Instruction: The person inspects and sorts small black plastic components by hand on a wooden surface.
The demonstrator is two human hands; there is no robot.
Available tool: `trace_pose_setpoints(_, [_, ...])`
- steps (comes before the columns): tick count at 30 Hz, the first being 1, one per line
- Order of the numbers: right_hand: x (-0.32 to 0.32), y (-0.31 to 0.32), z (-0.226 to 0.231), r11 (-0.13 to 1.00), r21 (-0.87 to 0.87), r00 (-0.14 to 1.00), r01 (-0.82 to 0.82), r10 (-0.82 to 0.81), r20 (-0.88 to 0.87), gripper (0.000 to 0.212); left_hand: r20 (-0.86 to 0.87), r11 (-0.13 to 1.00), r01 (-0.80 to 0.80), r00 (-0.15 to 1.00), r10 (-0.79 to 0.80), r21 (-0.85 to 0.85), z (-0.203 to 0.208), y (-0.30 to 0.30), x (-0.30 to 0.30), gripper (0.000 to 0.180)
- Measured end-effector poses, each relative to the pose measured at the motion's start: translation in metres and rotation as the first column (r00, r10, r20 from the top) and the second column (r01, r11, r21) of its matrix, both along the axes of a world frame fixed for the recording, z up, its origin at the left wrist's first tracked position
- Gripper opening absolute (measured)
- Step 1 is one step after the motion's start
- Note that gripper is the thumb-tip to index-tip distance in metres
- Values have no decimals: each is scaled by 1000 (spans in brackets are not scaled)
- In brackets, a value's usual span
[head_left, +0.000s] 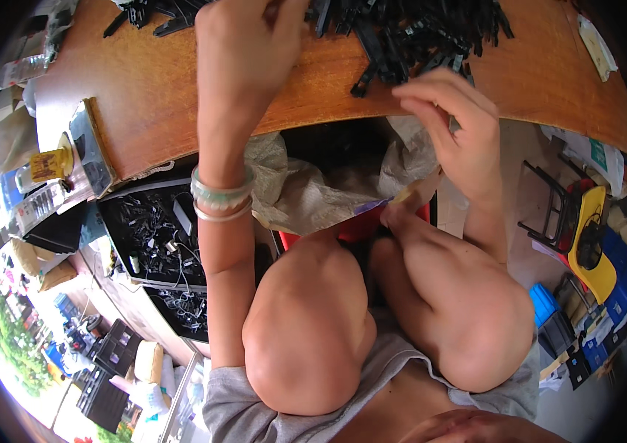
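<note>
A pile of slim black plastic pieces (431, 33) lies on the brown wooden table (158, 81). My left hand (250, 52) reaches over the table at the pile's left part, a pale bangle and a thin band on its wrist. Its fingertips run past the top edge of the picture, so what they hold, if anything, is hidden. Just off the table's near edge, my right hand (461, 122) hovers with bent fingers apart from the thumb and nothing visible between them. Below both hands a woven sack (291, 196) gapes open, dark inside.
The sack sits in a red container (365, 225) before my knees. Black trays (154, 229) of small dark parts and wires stand at left. A framed dark panel (92, 148) leans by the table's left edge. At right are a yellow chair (590, 244) and blue bins (623, 258).
</note>
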State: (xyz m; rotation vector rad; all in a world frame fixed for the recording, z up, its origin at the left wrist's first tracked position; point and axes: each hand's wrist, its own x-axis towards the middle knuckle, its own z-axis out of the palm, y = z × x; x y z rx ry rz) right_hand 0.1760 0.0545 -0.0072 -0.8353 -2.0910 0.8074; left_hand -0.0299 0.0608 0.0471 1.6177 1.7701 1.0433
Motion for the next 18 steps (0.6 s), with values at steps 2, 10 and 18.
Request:
trace_pose_setpoints(2, [-17, 1, 7, 997, -1, 993, 77, -77, 93, 19, -138, 922, -33, 986, 93, 386, -16, 19, -7, 13])
trace_pose_setpoints(10, [-30, 18, -18, 893, 449, 917, 27, -201, 344, 24, -571, 953, -12, 799, 192, 304, -33, 58, 7, 26])
trace_pose_setpoints(18, [-19, 32, -30, 933, 252, 963, 256, -224, -149, 22, 518, 974, -211, 844, 139, 83, -13, 11, 14, 13])
